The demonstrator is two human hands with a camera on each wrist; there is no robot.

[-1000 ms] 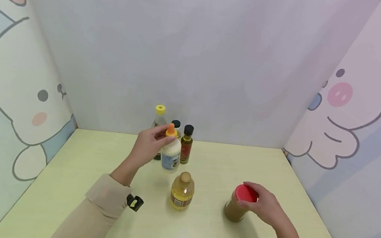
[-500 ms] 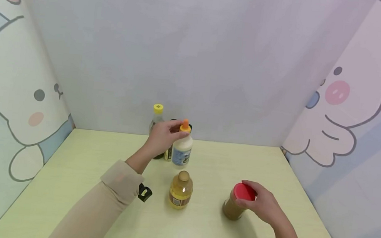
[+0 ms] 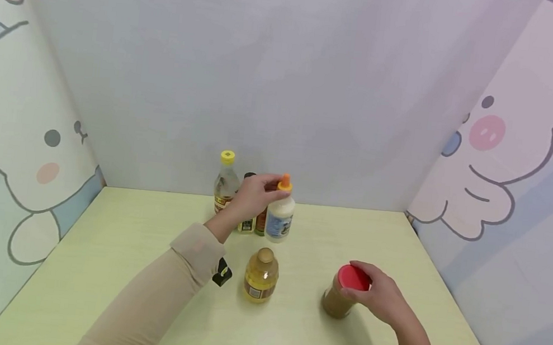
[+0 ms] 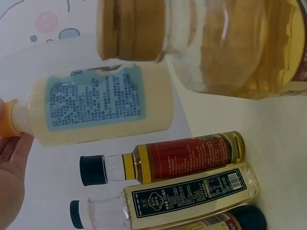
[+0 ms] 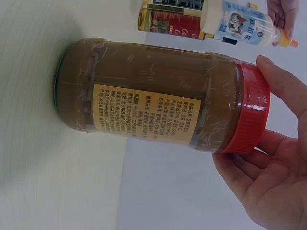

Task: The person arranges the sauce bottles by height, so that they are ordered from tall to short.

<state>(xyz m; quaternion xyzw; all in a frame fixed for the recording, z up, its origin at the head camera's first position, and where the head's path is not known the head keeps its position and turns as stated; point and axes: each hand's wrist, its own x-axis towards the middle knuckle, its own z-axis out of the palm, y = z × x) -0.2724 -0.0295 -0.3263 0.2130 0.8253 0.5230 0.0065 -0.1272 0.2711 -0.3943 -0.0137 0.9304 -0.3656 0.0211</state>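
Observation:
In the head view, my left hand (image 3: 256,195) pinches a white squeeze bottle (image 3: 279,220) by its orange-yellow nozzle cap. The bottle is upright with a blue label. Its base appears raised above the table in the left wrist view. My right hand (image 3: 387,299) grips the red lid of a jar of brown sesame-peanut paste (image 5: 158,96), thumb and fingers on either side. The jar stands on the table at the right. Between the hands and nearer to me is a bottle of golden oil (image 3: 260,283) with a gold cap.
Behind my left hand stand a yellow-capped bottle (image 3: 226,184), a dark-labelled clear bottle (image 4: 192,191) and a red-labelled bottle (image 4: 192,155). My left forearm partly covers them in the head view. The pale table (image 3: 319,340) meets a back wall (image 3: 284,94) and cartoon-printed side walls.
My left hand has carried the white squeeze bottle rightward past the front of the back bottles, uncovering the yellow-capped one. My right hand keeps its hold on the jar lid. The view has shifted slightly.

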